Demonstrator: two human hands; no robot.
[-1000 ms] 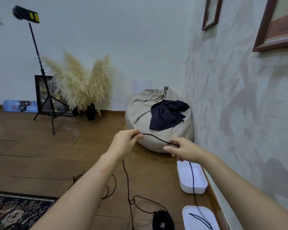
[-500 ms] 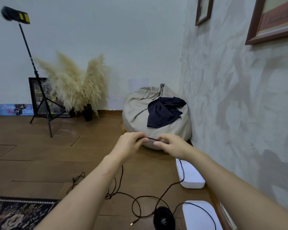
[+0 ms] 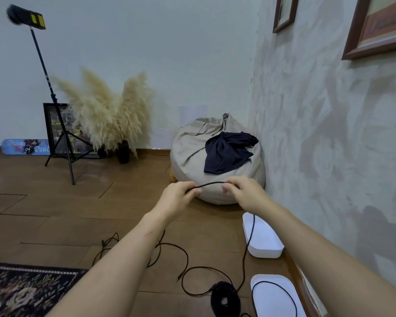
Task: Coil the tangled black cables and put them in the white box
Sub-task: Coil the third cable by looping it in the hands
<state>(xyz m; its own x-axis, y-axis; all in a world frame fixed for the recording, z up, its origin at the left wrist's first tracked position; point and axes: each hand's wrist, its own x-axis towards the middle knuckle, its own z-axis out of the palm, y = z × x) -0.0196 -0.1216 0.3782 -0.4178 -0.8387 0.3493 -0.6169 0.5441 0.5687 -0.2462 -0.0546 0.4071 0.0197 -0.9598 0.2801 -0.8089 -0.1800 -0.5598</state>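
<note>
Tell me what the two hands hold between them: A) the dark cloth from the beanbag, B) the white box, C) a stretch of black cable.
C: the left hand and right hand each pinch the black cable, a short span arching between them in front of the beanbag.

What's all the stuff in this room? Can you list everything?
held cable: one, black, stretched between both hands
loose cables: count unclear, black, tangled on floor
cable coil: one, black, floor, bottom
boxes: two, white, along right wall
bean bag: one, beige, in corner
cloth: one, dark blue, on bean bag
dried grass: one bunch, cream, back wall
tripod: one, black, left
rug: one, dark patterned, bottom left
wall pictures: two, brown frames, upper right
left hand, right hand: bare, each pinching held cable
</note>
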